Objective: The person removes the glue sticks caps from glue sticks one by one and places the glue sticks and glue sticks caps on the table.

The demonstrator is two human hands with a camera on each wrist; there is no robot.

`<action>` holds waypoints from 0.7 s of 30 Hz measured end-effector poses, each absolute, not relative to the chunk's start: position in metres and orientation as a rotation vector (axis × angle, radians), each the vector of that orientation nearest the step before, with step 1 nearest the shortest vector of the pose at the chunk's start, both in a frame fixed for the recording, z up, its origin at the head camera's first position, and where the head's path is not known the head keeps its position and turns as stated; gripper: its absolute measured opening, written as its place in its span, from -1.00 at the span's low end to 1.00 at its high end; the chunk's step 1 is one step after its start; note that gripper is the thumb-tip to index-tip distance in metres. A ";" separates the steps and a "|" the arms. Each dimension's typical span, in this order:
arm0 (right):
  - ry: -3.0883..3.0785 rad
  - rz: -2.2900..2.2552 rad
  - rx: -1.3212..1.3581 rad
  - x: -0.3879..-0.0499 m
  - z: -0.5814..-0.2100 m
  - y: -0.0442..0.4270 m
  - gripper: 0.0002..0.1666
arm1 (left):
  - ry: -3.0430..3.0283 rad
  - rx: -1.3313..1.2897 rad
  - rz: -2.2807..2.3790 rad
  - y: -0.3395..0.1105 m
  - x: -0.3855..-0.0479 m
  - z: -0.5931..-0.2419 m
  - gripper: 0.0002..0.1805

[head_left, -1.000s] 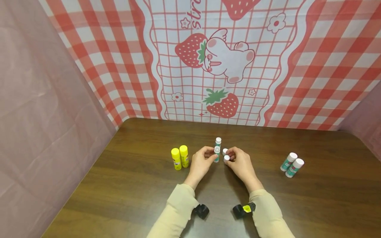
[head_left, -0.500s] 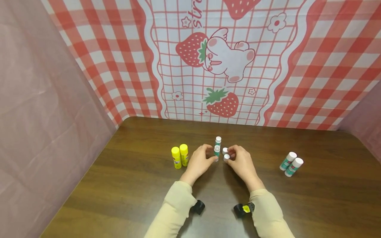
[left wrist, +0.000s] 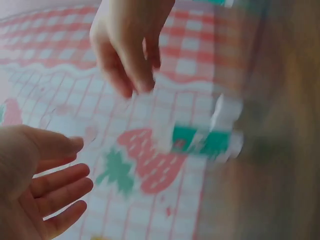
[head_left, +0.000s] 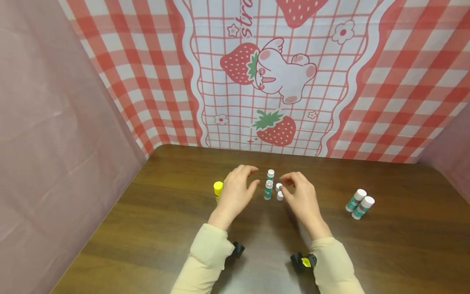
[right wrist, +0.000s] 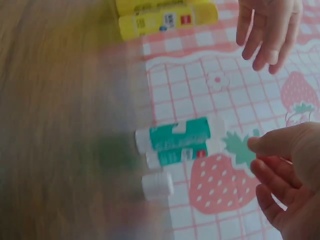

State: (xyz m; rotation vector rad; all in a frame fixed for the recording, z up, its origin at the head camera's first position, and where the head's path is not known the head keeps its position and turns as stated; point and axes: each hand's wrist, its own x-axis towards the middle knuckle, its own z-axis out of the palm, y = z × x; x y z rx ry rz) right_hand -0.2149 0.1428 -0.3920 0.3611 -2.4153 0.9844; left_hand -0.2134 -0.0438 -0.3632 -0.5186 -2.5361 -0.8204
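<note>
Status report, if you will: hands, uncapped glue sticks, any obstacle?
Left hand, right hand: empty. Uncapped green glue sticks: upright on table. White caps: between sticks and right hand.

Tabletop [head_left: 154,204]: brown wood grain, smooth, with a soft sheen where light falls near the front
Uncapped green-and-white sticks [head_left: 268,192]: smooth plastic tubes with printed sides
Loose white caps [head_left: 280,196]: plain plastic, fairly matt
Capped green-and-white sticks [head_left: 362,208]: smooth plastic, printed tubes under plain white tops
Yellow sticks [right wrist: 167,25]: smooth plastic, printed
Backdrop [head_left: 286,75]: printed cloth, matt, lightly rippled
Pink side drape [head_left: 55,143]: thin creased fabric, faintly lustrous
Cream sleeves [head_left: 205,253]: soft matt cloth
Wrist devices [head_left: 298,262]: black, apparently plastic
</note>
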 end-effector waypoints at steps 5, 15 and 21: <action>-2.354 1.005 0.475 -0.211 -0.388 0.128 -0.80 | -2.668 -0.426 -0.802 -0.079 -0.214 -0.361 -0.49; -2.441 1.015 0.627 -0.220 -0.381 0.090 -0.82 | -2.921 -0.298 -0.721 -0.105 -0.217 -0.372 -0.44; -2.509 1.082 0.685 -0.226 -0.384 0.067 -0.76 | -2.935 -0.271 -0.693 -0.108 -0.219 -0.375 -0.52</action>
